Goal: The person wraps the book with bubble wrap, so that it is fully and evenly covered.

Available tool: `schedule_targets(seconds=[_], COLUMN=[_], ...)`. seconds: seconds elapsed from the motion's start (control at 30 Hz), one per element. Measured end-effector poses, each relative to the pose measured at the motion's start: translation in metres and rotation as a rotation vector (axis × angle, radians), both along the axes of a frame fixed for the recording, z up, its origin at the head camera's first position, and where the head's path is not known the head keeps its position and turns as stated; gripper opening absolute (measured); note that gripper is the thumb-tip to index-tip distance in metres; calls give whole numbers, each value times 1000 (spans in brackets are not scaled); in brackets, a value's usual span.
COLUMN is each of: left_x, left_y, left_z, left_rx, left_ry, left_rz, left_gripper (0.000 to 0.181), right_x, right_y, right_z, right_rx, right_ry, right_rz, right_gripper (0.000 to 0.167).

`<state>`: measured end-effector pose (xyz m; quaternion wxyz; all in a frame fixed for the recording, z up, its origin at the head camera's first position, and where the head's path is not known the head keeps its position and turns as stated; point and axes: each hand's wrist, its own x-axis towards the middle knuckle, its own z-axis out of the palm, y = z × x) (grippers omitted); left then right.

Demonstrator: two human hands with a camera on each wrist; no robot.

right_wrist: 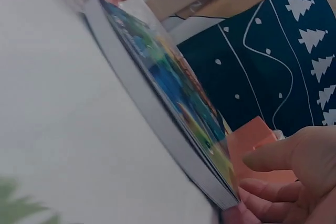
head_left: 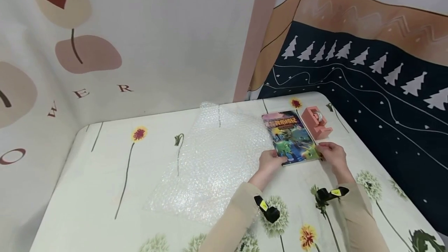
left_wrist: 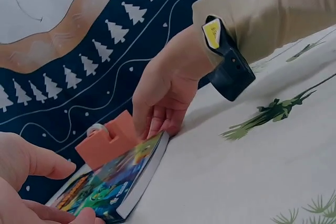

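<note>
A book (head_left: 292, 137) with a colourful cover lies face up, its near edge toward the person. My left hand (head_left: 269, 162) holds its near left corner, thumb at the cover's edge. At the near right corner, my right hand (head_left: 334, 155) grips the book between thumb and fingers. In the left wrist view the book (left_wrist: 107, 182) shows its white page edge, with the right hand's fingers bent at its far corner. The right wrist view shows the book (right_wrist: 173, 87) tilted, its near edge seemingly just off the table.
A pink tape dispenser (head_left: 308, 118) with a roll stands just right of the book. Left of the book, a large sheet of clear bubble wrap (head_left: 217, 162) lies flat, reaching to its left edge. The table has a flower-print cover (head_left: 105, 189); printed curtains hang behind and at the right.
</note>
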<state>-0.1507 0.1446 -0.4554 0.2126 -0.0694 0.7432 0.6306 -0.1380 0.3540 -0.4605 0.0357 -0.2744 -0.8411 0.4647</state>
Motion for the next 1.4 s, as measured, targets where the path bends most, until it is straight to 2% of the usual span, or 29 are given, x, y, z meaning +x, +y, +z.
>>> schedule_targets(seconds=[0.13,0.23,0.3,0.4,0.43,0.5,0.6,0.8,1.0,1.17,1.4], left_x=[-1,0,0,-1,-1,-1,-1,1,4,9,13], left_y=[-2,-2,-1,1,1,2,3,6,7,9,11], left_z=[-1,-2,-3,-4,-4,-4,-4,-2,-2,-4,2], left_rx=[41,75,96,125,135,149,183,248,332,384,400], left_ry=[-38,-35,-36,-31,-33,-27,-27,-57,-95,-85,-94], left_rz=[49,82,108,153,167,183,201,215,169,133,97], left_gripper=[46,46,46,44,44,42,41,40,38,38,38], right_x=[-1,-1,1,4,5,7,10,16,25,35,50], right_y=[8,15,19,24,25,25,23,21,23,21,18], right_z=[2,4,6,11,12,17,24,36,50,60,76], right_rx=[-78,-183,-268,-401,-443,-514,-590,-640,-665,-653,-659], right_ry=[-52,-65,-63,-33,-19,10,47,108,167,228,264], right_rz=[76,123,147,176,183,189,169,183,222,226,170], right_gripper=[47,50,39,12,10,19,23,25,25,25,21])
